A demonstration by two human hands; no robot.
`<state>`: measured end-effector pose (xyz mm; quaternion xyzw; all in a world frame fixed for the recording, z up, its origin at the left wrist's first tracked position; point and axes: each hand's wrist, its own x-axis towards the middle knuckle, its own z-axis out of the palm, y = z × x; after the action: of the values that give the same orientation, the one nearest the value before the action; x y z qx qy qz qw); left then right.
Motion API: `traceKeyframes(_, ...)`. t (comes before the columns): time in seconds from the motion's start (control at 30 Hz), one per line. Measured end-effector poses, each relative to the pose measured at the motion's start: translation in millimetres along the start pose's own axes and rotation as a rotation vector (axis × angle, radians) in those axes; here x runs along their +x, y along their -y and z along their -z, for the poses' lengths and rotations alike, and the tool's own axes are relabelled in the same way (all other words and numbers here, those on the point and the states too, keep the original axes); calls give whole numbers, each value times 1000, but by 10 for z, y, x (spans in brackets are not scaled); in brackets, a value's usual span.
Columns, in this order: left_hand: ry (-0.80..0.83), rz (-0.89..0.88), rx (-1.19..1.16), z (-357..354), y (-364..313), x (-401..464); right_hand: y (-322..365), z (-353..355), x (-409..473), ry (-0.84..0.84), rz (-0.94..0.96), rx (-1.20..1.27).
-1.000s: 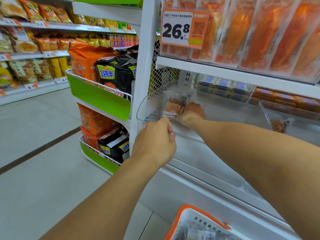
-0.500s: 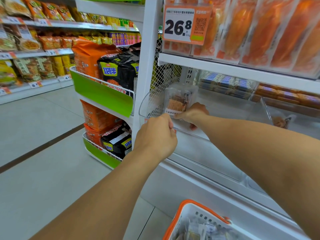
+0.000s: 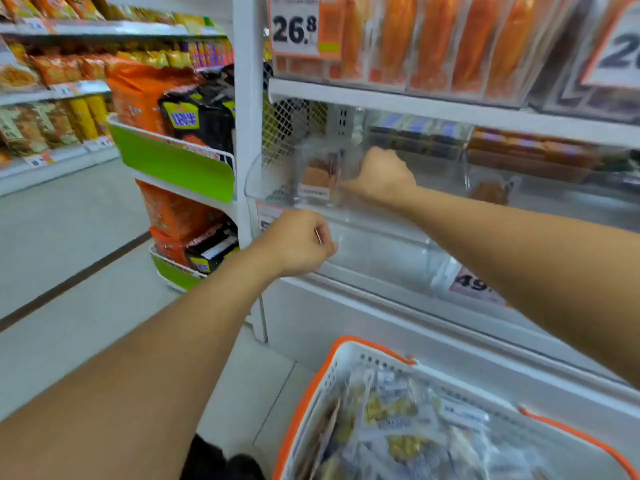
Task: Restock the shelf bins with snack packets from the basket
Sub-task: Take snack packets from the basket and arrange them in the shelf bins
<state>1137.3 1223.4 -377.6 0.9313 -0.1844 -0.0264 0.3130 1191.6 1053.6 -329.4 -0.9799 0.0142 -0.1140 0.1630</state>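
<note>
Left hand (image 3: 294, 245) gripped the clear bin's (image 3: 374, 244) front edge; right hand (image 3: 379, 176), curled inside, touched the upright snack packet (image 3: 317, 176) to its left. Basket (image 3: 311, 393) sat below both hands.

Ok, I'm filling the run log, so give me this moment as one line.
stage: placing | right hand: at snack packet inside clear bin, grip unclear | left hand: curled at bin front edge | basket: packets remain

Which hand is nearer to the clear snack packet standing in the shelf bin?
The right hand. It is inside the clear bin, right beside the snack packet and seems to touch its side. The left hand is lower, at the bin's front wall, apart from the packet.
</note>
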Motion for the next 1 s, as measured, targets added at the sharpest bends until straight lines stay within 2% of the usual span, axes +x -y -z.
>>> traceKeyframes(0.07, 247, -9, 32, -131, -142, -66, -74, 108, -555, -119, 170, -30)
traceKeyframes(0.13, 528, -12, 140, -367, -288, -124, -354, 20, -1191, -63, 287, -80)
traceKeyframes(0.17, 662, -15, 198, -519, -349, -165, -571, -77, -1517, 37, 299, -96)
traceKeyframes(0.23, 869, -32, 302, -820, -460, -264, -1058, -324, -2111, 359, 198, -95)
traceKeyframes(0.3, 990, -71, 397, -1056, -555, -368, -1453, -607, -2610, 671, 18, -38)
traceKeyframes(0.33, 1021, -92, 438, -1135, -598, -414, -1594, -748, -2810, 756, -92, 25)
traceKeyframes(0.37, 1036, -116, 471, -1186, -641, -452, -1684, -871, -2980, 771, -197, 111)
traceKeyframes(0.43, 1027, -159, 503, -1216, -721, -488, -1757, -1074, -3163, 648, -383, 281)
traceKeyframes(0.5, 1001, -171, 492, -1199, -756, -482, -1790, -1218, -3174, 507, -511, 316)
traceKeyframes(0.53, 993, -169, 486, -1184, -774, -475, -1802, -1250, -3149, 492, -522, 285)
traceKeyframes(0.6, 973, -170, 492, -1152, -783, -447, -1787, -1275, -3091, 559, -524, 265)
traceKeyframes(0.7, 968, -158, 509, -1128, -777, -418, -1730, -1177, -3011, 651, -574, 361)
traceKeyframes(0.87, 922, -238, 487, -1142, -811, -448, -1774, -307, -2735, 626, -764, 813)
traceKeyframes(0.93, 885, -325, 399, -1124, -899, -541, -1779, 148, -2625, 544, -910, 1103)
traceKeyframes(1.0, 774, -427, 236, -1179, -1045, -636, -1764, 521, -2584, 466, -975, 1361)
